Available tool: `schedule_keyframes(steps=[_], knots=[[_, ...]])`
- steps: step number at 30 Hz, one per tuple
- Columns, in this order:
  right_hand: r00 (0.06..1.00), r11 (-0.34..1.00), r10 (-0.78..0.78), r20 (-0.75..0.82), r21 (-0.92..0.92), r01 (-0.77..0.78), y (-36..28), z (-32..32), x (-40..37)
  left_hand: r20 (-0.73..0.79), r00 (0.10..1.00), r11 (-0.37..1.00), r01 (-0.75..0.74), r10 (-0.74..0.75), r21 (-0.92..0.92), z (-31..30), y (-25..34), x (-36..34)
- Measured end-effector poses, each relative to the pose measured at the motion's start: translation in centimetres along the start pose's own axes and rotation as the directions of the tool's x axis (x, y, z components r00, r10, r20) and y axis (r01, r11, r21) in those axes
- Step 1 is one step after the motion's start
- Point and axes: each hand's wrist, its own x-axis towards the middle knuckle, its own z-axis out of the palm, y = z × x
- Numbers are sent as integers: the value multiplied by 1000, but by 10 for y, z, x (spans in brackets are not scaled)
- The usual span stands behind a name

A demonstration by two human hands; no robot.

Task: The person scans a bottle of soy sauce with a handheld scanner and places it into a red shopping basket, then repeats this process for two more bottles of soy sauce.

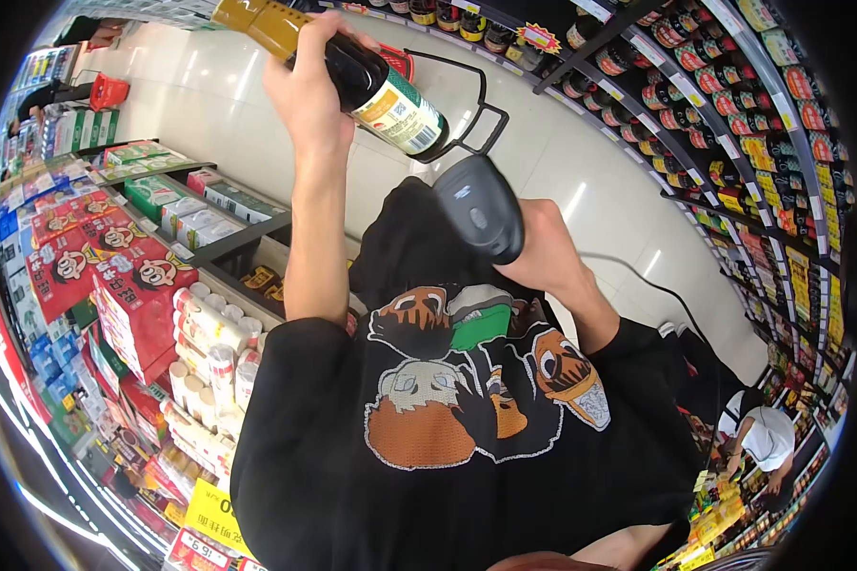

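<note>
My left hand (312, 86) is wrapped round a dark bottle (402, 112) and holds it up, tilted. Its neck end has a gold-brown wrapping, and the green and pale yellow label shows a barcode near the base. In my right hand (547, 249) is a dark grey barcode scanner (479, 211), its head close below the bottle's base. A black cable (646, 276) trails from the scanner's side off to the right. Behind the bottle, the black handle (486, 93) of a red shopping basket overlaps it in this view.
Shelves of jars (705, 76) line the right side of the aisle. On the left stand stacked red gift boxes (129, 300) and white-capped cans (205, 347). Pale glossy floor (214, 86) runs between. A person in a white top (769, 440) is at lower right; others are at upper left.
</note>
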Motion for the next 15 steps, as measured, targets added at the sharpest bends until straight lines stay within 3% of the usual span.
schedule_keyframes(steps=[2,4,13,15], knots=[[998,1000,-18,59,-3,18,-4,1,2,30,996,984,-86,83,156,2,1,2],[990,1000,16,137,-15,-14,-2,4,6,37,995,983,-98,93,157,2,3,4],[988,997,-46,145,60,38,8,20,39,104,991,974,-108,88,200,-22,7,33],[998,987,-42,56,160,32,17,37,46,91,993,980,-92,77,177,-33,6,45]])
